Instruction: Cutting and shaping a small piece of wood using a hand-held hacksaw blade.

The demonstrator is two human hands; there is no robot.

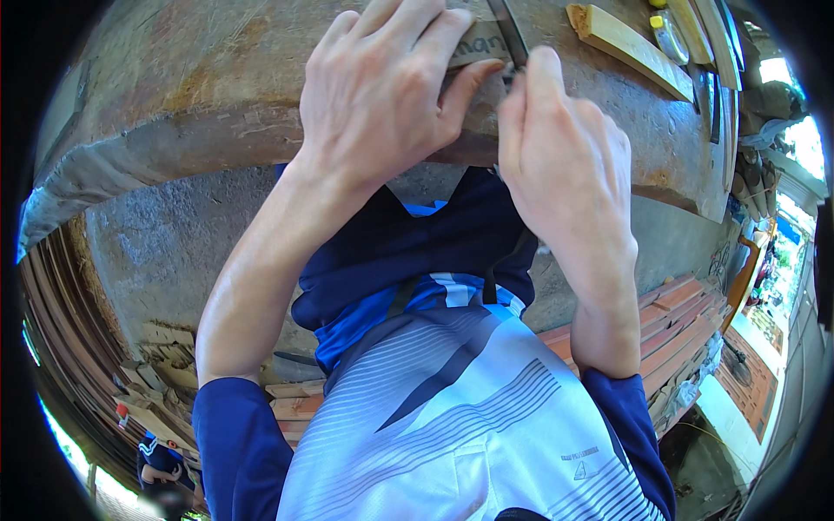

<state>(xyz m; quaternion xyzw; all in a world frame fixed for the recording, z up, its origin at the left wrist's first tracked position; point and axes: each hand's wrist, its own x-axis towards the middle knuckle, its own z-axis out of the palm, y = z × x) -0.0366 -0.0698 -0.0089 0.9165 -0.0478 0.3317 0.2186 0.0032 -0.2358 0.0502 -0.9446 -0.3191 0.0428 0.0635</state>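
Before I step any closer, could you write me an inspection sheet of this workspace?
Surface: bench top, brown, worn and scuffed.
Job's things: pale marked piece with dark lettering; dark narrow bar across it.
Clutter: pale wooden strip and small bottle, on the bench's right side.
Left hand: over the marked piece, thumb extended toward the bar.
Right hand: fingers curled at the bar's near end; grip partly hidden.
Cables: nothing seen clearly.
Surroundings: stacked reddish boards lower right; another person at lower left.
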